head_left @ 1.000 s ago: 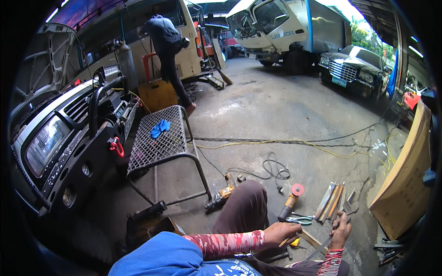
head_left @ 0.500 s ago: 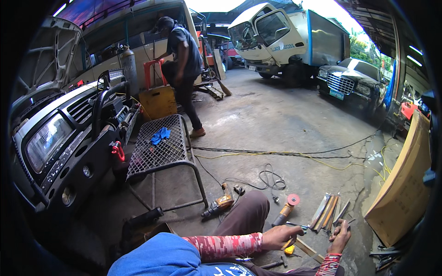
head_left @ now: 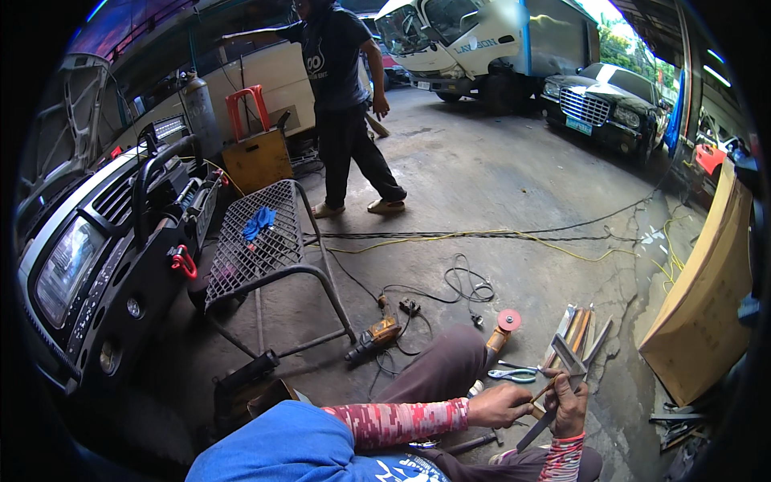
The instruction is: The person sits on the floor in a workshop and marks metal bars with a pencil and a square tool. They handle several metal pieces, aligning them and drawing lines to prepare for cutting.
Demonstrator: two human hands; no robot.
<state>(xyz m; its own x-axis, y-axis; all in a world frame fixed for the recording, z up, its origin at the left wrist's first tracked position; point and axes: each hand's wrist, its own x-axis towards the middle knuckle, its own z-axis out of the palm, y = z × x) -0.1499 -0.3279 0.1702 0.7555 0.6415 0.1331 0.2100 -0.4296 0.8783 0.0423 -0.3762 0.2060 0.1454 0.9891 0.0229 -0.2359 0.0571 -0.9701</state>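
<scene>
Down on the shop floor, counting one orange-and-black drill (head_left: 381,329) lying near one loosely looping black cord (head_left: 471,296), one angle grinder (head_left: 497,343) sporting one pinkish disc (head_left: 509,320), one pair of teal-handled pliers (head_left: 512,374), one hammer (head_left: 472,443) down by the lower edge, plus a bunch of long strips (head_left: 573,325) (bunching too tightly for an honest count). Further out, spotting one mesh-topped stand (head_left: 261,253) carrying one crumpled blue cloth (head_left: 259,223), one red stool (head_left: 245,91) sitting up on one yellow box (head_left: 261,159), one co-worker (head_left: 341,80) standing beside it, one truck (head_left: 494,56), one black car (head_left: 606,104), and over on the left one dark bumper (head_left: 120,297) showing one red shackle (head_left: 184,262). Also seeing one big cardboard piece (head_left: 695,309) leaning at the right. Now for the grip: counting two bare hands, both working close together at lower right, just below the pliers and strips. With the left hand (head_left: 499,406), closing fingers on one end of a thin brownish stick (head_left: 545,390) angling up toward the other hand; not managing to tell about contact over there. With the right hand (head_left: 568,408), clamping firmly round one flat grey metal bar (head_left: 536,432) sticking out down-left, and showing one grey L-shaped piece (head_left: 569,354) right above the fingertips. Not making out whether looking at one tool or two there.
</scene>
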